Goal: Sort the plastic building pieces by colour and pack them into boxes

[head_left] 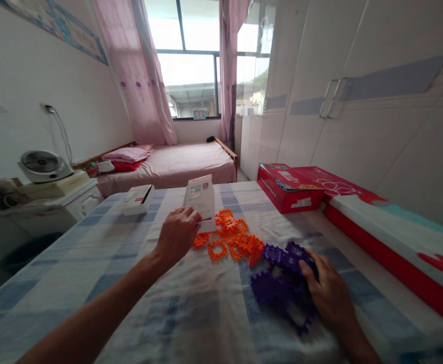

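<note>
My left hand [178, 230] is closed on the near left edge of a white cardboard box [202, 199], its fingers curled over the side. Just right of that box lies a loose pile of orange toothed plastic building pieces [231, 232], some of them open square frames. On the right, my right hand [329, 290] grips some purple toothed building pieces [285, 257], the thumb on top. More purple pieces [270, 290] lie heaped below and beside it, slightly blurred. The fingertips of the right hand are partly hidden.
A second white box [138, 198] stands at the table's far left. At the right are a red box [289, 187] and a long red and white box [388, 227]. A checked cloth [141, 323] covers the table. Beyond it stands a pink bed [183, 162].
</note>
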A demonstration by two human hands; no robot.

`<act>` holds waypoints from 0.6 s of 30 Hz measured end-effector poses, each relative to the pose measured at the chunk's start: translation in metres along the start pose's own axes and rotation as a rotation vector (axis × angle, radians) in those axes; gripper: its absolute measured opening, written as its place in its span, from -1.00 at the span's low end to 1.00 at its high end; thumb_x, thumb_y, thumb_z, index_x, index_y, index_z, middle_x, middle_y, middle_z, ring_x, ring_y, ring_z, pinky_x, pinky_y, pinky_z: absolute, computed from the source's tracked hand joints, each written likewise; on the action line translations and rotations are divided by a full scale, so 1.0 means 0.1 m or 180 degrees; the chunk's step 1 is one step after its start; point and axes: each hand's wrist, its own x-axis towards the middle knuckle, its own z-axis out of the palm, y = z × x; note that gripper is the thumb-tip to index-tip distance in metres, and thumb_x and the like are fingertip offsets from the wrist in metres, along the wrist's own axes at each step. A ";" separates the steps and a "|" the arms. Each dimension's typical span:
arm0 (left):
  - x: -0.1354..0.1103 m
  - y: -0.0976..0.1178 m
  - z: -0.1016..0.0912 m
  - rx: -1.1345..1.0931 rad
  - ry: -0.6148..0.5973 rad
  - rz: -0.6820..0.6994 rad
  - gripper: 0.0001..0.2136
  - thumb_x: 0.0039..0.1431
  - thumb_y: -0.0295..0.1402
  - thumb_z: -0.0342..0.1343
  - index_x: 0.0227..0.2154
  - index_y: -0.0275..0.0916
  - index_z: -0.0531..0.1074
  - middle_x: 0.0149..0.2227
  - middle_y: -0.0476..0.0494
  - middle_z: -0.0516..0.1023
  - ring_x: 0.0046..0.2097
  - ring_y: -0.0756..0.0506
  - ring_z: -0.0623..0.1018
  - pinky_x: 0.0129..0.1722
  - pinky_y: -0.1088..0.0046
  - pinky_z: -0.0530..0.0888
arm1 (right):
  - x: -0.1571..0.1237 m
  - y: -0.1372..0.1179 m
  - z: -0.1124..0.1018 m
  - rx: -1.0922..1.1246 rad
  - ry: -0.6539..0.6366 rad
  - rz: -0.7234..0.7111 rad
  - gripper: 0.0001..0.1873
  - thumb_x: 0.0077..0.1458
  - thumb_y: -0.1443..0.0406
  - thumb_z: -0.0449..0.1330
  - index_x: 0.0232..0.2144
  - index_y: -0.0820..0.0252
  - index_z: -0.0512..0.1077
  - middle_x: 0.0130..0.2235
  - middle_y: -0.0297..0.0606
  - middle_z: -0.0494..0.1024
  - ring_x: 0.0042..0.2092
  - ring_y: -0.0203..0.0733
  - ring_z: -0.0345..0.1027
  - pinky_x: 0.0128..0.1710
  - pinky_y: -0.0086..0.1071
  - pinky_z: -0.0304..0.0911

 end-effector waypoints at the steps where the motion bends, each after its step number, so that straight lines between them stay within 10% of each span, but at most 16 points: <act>1: 0.07 0.14 -0.01 -0.0079 -0.0035 0.0063 -0.92 0.13 -0.40 0.03 -0.35 -0.21 0.42 -0.27 -0.13 0.47 -0.17 -0.16 0.44 -0.12 0.30 0.34 | 0.00 -0.01 0.00 -0.0016 0.0018 0.0002 -0.37 0.16 -0.03 -0.17 0.01 0.30 0.33 0.03 -0.03 0.41 0.13 0.05 0.20 0.13 -0.03 0.11; 9: 0.63 1.17 0.19 -0.0487 -0.0391 0.0476 -0.86 0.13 -0.48 -0.01 -0.27 -0.21 0.40 -0.21 -0.15 0.46 -0.13 -0.14 0.44 -0.11 0.33 0.35 | -0.02 -0.09 -0.06 0.0064 -0.0003 -0.0053 -0.43 0.19 0.04 -0.12 0.00 0.36 0.34 0.03 0.01 0.41 0.13 0.05 0.20 0.13 -0.02 0.09; 18: 0.59 2.05 0.00 -0.0946 -0.0544 0.1120 -0.84 0.17 -0.45 -0.06 -0.23 -0.25 0.38 -0.24 -0.20 0.43 -0.17 -0.15 0.45 -0.25 0.34 0.41 | -0.08 -0.16 -0.08 -0.0067 0.0142 -0.0378 -0.62 0.21 0.19 -0.09 -0.09 0.29 0.36 -0.07 -0.02 0.45 0.01 0.01 0.28 0.01 -0.06 0.18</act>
